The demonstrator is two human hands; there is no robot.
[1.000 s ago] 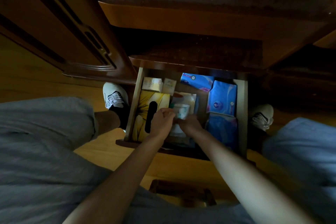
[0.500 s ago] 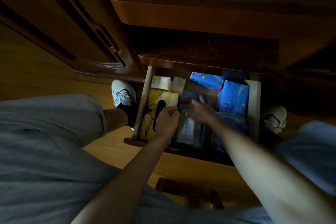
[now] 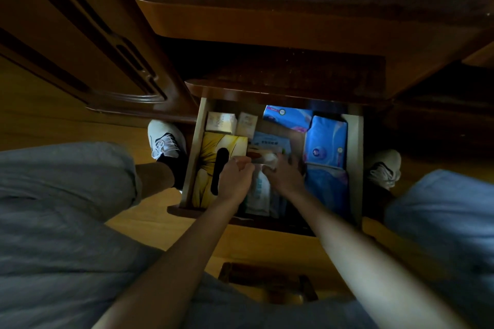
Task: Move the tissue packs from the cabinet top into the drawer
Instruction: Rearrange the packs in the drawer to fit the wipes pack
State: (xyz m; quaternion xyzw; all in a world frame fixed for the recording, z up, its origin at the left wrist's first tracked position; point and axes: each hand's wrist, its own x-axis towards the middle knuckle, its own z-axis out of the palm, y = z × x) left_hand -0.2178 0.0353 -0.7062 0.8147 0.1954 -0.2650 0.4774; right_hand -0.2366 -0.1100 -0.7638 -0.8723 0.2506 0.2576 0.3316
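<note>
The drawer [image 3: 356, 168] stands pulled open below the cabinet top [image 3: 267, 21]. Over its middle, both hands meet at a small tissue pack [image 3: 260, 155] with a reddish print. My left hand [image 3: 235, 179] pinches its left end with curled fingers. My right hand [image 3: 284, 176] grips its right end, fingers wrapped over the white corner. Under the hands lies a white pack [image 3: 259, 192], and behind them a pale blue pack [image 3: 270, 141]. Large blue tissue packs [image 3: 326, 141] fill the right side.
A yellow tissue box [image 3: 211, 147] with a dark slot lies along the drawer's left wall, and two small beige boxes [image 3: 220, 122] sit behind it. My shoes [image 3: 165, 139] flank the drawer on the wooden floor. A dark wooden door panel [image 3: 80, 43] rises at the left.
My right hand came back from the rear of the drawer to the middle and closed on the small pack beside my left hand. The view shifted slightly.
</note>
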